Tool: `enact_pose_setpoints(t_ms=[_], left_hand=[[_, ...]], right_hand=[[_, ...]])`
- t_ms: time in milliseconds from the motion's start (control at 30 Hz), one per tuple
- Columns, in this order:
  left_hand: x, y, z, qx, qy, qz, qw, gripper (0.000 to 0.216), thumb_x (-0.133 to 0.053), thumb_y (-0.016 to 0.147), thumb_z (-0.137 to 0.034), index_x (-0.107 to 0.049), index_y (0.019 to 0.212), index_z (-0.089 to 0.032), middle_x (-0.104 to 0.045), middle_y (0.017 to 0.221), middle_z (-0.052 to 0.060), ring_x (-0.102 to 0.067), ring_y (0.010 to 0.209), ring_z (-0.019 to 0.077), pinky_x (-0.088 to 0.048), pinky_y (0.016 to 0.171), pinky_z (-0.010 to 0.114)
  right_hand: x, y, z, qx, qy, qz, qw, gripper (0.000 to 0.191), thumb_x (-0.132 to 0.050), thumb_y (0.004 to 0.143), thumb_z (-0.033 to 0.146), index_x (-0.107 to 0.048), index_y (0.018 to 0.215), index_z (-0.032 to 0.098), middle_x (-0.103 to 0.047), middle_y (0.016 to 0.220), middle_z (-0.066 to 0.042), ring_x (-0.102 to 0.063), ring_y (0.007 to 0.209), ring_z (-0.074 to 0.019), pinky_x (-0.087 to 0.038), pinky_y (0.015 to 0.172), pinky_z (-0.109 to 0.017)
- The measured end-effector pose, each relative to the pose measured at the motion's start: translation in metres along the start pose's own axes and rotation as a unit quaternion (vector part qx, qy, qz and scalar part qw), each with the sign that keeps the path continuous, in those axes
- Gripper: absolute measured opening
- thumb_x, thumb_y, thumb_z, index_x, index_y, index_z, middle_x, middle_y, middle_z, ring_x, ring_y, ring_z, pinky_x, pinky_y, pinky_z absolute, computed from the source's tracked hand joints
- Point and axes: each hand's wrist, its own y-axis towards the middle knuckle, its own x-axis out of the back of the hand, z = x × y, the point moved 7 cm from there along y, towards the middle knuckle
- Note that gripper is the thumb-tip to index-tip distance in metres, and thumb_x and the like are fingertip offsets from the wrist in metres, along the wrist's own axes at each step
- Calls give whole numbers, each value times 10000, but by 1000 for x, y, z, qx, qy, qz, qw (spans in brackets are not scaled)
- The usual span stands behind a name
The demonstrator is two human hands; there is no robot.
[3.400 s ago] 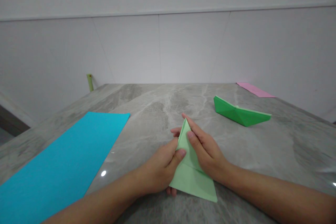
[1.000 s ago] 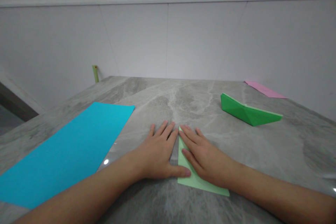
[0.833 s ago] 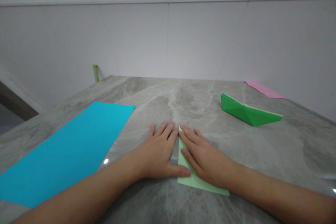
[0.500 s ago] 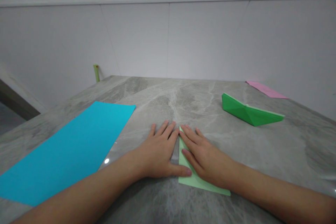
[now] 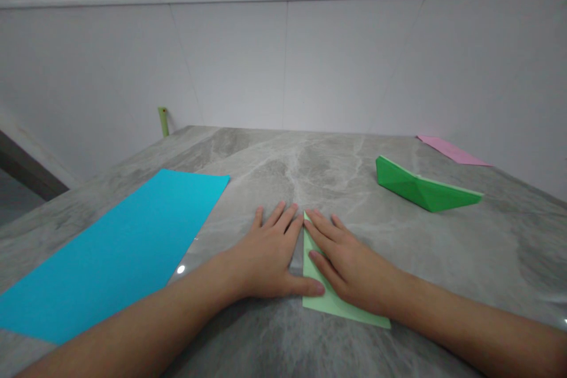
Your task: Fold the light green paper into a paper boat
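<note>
On the marble table point(image 5: 443, 248), the right hand point(image 5: 349, 263) lies spread flat on the light green folded paper point(image 5: 330, 302); the left hand point(image 5: 270, 260), also spread, thumbs its edge.

- Grey marble-patterned tabletop point(image 5: 443, 260): glossy, with pale veins, spanning the whole view.
- Bright cyan rectangular paper sheet point(image 5: 119, 242): lies flat on the left side, running from the near left edge toward the middle.
- Dark green folded paper boat point(image 5: 420, 188): stands at far right, well apart from the cyan sheet.
- Pink paper sheet point(image 5: 452, 150): lies flat at the far right edge, just behind the boat.
- Small light green upright post point(image 5: 163, 121): at the far left corner.
- White panelled wall point(image 5: 283, 59): behind the table.
</note>
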Motion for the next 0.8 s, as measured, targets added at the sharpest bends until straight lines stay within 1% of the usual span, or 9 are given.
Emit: enact_pose_setpoints(t_ms=[133,267,467,800], left_hand=[[0,0,-1,4,-1,8,1000,1098,-364,688,-838,-136,1484,-117,-83,1544,186,-26,1410,393,-85,1077,648],[0,0,-1,6,-2,6,1000,1109,-358,677,-849,-135,1486,-125,-68,1545,181,-24,1411,391,-77,1079,648],[1,0,-1,4,-4,8,1000,1100,-345,685,-847,-150,1482,-116,-75,1543,187,-23,1410,395,-88,1069,661],[-2,1,0,-1,0,4,1000,1095,-336,684,-851,-128,1487,-138,-70,1546,181,-28,1411,394,-78,1071,656]], right_hand=[[0,1,1,-2,-8,-4,1000,542,-387,915,223,-326,1430,64,-320,1478,-200,-270,1381,-295,-281,1098,-548],[-2,1,1,-8,-26,17,999,534,-361,927,231,-333,1418,21,-318,1477,-210,-242,1390,-295,-269,1108,-533],[-3,1,0,-10,-22,14,1000,542,-373,924,228,-318,1428,38,-316,1479,-206,-234,1393,-294,-267,1108,-539],[-4,1,0,-6,-43,21,999,539,-355,931,234,-316,1425,22,-311,1482,-205,-236,1393,-291,-276,1105,-531]])
